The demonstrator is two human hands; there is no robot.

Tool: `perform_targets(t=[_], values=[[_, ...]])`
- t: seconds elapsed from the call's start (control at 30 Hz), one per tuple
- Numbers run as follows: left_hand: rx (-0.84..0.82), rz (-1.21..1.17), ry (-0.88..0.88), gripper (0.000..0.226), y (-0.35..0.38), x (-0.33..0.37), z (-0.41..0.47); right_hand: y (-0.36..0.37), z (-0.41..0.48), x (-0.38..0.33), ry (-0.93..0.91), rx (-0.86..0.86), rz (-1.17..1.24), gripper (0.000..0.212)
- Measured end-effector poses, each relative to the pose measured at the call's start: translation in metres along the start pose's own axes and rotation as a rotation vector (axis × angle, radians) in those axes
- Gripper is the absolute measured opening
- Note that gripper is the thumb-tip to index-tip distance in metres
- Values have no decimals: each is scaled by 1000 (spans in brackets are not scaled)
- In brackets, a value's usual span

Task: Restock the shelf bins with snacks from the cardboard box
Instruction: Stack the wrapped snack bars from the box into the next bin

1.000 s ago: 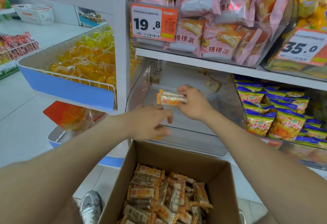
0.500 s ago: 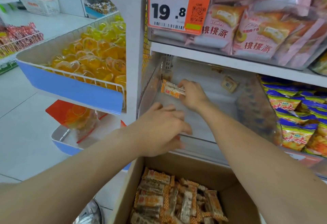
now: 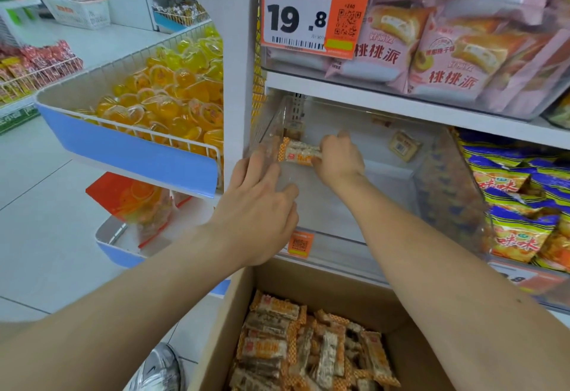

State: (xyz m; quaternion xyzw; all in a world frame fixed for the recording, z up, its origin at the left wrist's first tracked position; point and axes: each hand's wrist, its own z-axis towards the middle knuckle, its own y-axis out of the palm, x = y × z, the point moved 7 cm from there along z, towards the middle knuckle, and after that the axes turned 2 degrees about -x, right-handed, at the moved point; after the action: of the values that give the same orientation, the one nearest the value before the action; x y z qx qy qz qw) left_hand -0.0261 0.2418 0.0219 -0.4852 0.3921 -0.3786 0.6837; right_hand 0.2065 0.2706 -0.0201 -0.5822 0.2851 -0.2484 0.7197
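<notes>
Snack bar [image 3: 298,152] carried deeper into bin [image 3: 385,174], right hand [image 3: 337,159] grip holding it.

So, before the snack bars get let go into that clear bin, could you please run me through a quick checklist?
1. Right hand has a firm hold on the snack bars: ok, fingers wrapped around one end.
2. Bars are inside the clear bin: ok, held over its back left corner.
3. Drop spot is free: ok, the floor there is bare; a small packet lies further right.
4. Bars touch the floor yet: cannot tell.
5. Left hand clear of the drop: ok, it is by the bin's front left edge, empty.
6. Cardboard box within reach and stocked: ok, many bars remain.
</notes>
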Motion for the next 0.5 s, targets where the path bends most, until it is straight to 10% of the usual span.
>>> perform_targets(t=[0.5], values=[[-2, -23, -28, 45, -7, -1, 5, -41, -30, 0, -118, 116, -73, 34]])
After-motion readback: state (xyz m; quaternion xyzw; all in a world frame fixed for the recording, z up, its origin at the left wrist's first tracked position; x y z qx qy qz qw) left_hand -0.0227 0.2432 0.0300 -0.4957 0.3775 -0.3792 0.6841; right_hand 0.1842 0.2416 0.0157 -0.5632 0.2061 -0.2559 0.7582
